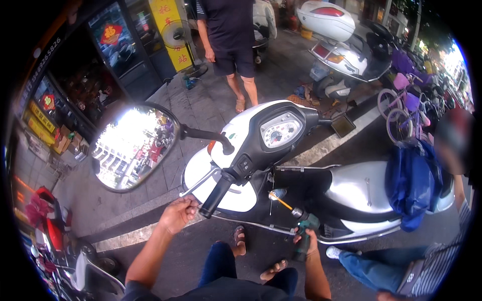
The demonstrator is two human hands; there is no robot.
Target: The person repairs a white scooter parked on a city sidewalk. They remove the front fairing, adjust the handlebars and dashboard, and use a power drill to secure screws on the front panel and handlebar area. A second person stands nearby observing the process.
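Note:
A white scooter (236,198) stands side-on in front of me, its handlebar to the left and seat to the right. My left hand (179,213) is beside the black handlebar grip (217,196), just below the tip of the brake lever (200,182). Its fingers are curled together; whatever they may pinch is too small to make out. My right hand (307,241) is wrapped round the handle of a green cordless drill (310,221). A long yellowish bit (282,201) points from it toward the scooter's footwell, near a small pale-blue object (278,193).
A round mirror (134,150) juts out at left. A blue bag (411,185) hangs over the scooter's rear, and a person in a striped top (442,266) is close at right. Another person (226,35) stands beyond the scooter. A metal tool (368,190) lies on the seat.

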